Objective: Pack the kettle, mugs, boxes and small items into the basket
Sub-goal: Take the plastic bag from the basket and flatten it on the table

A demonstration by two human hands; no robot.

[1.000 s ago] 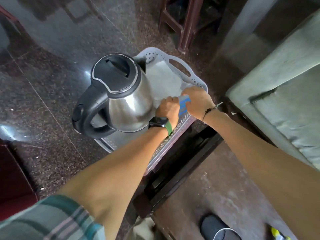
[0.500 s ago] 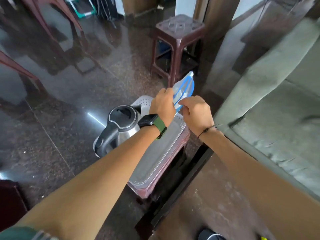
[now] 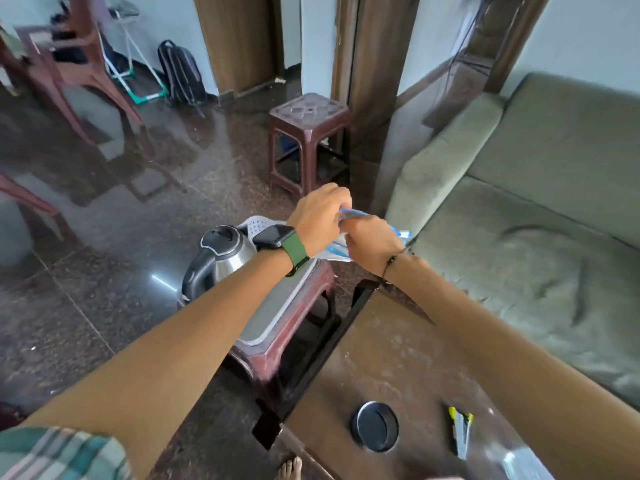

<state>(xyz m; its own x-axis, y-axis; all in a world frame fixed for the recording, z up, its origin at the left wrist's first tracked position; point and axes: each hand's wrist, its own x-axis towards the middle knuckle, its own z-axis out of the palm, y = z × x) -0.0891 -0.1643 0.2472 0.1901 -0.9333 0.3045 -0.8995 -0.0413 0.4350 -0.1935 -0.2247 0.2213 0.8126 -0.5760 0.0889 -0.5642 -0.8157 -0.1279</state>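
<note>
A steel kettle (image 3: 227, 259) with a black lid and handle stands in the left end of a white perforated basket (image 3: 277, 317), which rests on a maroon stool. Above the basket's far right end, my left hand (image 3: 320, 216) and my right hand (image 3: 372, 242) both grip a thin blue-and-white packet (image 3: 401, 234). Most of the packet is hidden behind my fingers. On the brown table near me lie a black round lid or cup (image 3: 375, 426) and a yellow-handled tool (image 3: 460, 431).
A second maroon stool (image 3: 308, 140) stands on the dark polished floor beyond the basket. A grey-green sofa (image 3: 526, 237) fills the right side. A chair, a backpack (image 3: 180, 74) and a folding rack stand at the far wall. My bare toes show at the bottom.
My view has tilted up and pulled back from the basket. Both hands lifted the blue-and-white packet out of the basket's right end, then turned it flatter above the rim.
</note>
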